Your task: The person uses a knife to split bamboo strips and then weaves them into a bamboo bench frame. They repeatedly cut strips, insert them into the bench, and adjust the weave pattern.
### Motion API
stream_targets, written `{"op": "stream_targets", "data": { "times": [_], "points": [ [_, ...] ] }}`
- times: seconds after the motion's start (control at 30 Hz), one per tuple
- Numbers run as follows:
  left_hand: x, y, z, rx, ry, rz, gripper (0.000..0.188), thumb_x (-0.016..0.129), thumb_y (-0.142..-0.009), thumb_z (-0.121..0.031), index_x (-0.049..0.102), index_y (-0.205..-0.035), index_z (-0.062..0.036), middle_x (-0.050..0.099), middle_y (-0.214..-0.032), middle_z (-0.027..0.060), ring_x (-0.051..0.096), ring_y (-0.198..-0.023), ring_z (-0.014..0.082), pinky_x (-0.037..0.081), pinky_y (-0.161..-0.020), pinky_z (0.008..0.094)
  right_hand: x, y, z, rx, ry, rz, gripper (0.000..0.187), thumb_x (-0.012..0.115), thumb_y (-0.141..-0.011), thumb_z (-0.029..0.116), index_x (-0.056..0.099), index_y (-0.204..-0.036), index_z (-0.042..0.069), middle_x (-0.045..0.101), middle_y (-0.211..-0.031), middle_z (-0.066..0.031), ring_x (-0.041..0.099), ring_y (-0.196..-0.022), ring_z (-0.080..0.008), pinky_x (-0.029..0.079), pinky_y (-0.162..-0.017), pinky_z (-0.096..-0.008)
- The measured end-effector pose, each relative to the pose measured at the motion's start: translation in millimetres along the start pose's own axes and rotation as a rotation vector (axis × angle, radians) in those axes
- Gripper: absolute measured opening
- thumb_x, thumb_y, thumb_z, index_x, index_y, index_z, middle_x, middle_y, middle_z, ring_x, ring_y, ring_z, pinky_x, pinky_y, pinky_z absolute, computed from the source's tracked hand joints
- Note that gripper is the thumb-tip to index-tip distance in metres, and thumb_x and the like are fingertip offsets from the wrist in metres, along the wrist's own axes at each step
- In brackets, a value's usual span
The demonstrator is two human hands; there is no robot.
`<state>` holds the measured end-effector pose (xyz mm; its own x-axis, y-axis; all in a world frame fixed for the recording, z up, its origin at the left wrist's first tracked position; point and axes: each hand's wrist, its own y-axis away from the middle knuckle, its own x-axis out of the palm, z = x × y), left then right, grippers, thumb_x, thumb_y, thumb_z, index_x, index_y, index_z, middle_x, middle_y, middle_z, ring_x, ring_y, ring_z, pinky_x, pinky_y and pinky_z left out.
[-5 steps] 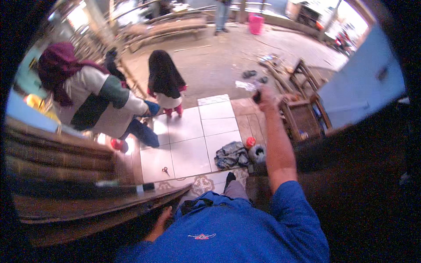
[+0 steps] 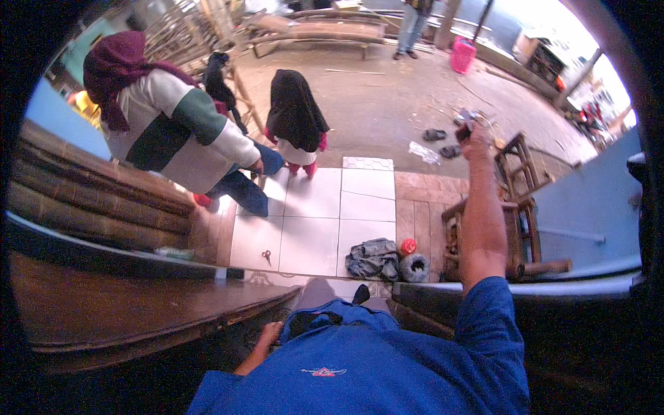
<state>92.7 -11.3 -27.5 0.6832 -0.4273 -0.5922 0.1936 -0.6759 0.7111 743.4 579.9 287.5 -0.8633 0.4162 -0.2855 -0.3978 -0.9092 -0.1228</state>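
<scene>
My right arm stretches far forward, and my right hand is raised over the yard beyond the tiles. Its fingers are closed around a small dark object, too blurred to name. Sandals and a white scrap lie on the ground to its left. My left hand hangs low by my hip, beside a dark wooden edge; its fingers are mostly hidden. On the white tiles ahead lie scissors, a crumpled grey cloth, a red-topped item and a grey roll.
At left a person in a maroon head covering sits by the tiles. A small person in a black head covering stands at their far edge. Wooden chairs stand at right. Farther back are a bench, a pink container and another person.
My view has turned left, so the surroundings sit farther right in the picture. My right arm stays stretched forward with its hand closed, and my left hand stays low by my hip.
</scene>
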Motion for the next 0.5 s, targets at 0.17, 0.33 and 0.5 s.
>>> {"op": "stream_targets", "data": {
  "times": [0.17,0.33,0.5],
  "points": [
    [39.5,-6.4,-64.8,-0.011,0.176,0.059,0.044,0.057,-0.097,-0.042,0.071,-0.111,-0.0028,0.073,-0.105,0.0185,0.07,-0.095,0.0268,0.054,-0.083,0.0405,25.8,-101.7,63.4,0.295,-0.822,0.15,0.028,0.058,-0.098,0.038,0.062,-0.099,0.01,0.067,-0.094,-0.0079,0.067,-0.084,-0.0252,0.06,-0.077,-0.0456],
    [24.6,-81.2,-150.4,0.08,0.078,0.105,0.043,0.057,-0.098,-0.041,0.07,-0.114,-0.0032,0.073,-0.102,0.017,0.07,-0.088,0.0248,0.054,-0.076,0.0387,75.1,-189.9,79.2,0.193,-0.744,0.227,0.033,0.063,-0.098,0.033,0.063,-0.116,0.006,0.065,-0.112,-0.0109,0.069,-0.092,-0.028,0.062,-0.08,-0.045],
    [-32.9,-212.1,-282.2,0.182,-0.015,0.133,0.043,0.057,-0.099,-0.041,0.068,-0.116,-0.0036,0.072,-0.1,0.0155,0.07,-0.08,0.0227,0.055,-0.068,0.0368,107.8,-289.1,68.5,0.047,-0.586,0.151,0.025,0.07,-0.084,0.011,0.068,-0.108,0.008,0.068,-0.084,-0.0031,0.066,-0.067,-0.0157,0.061,-0.063,-0.0321]
  ]
}}
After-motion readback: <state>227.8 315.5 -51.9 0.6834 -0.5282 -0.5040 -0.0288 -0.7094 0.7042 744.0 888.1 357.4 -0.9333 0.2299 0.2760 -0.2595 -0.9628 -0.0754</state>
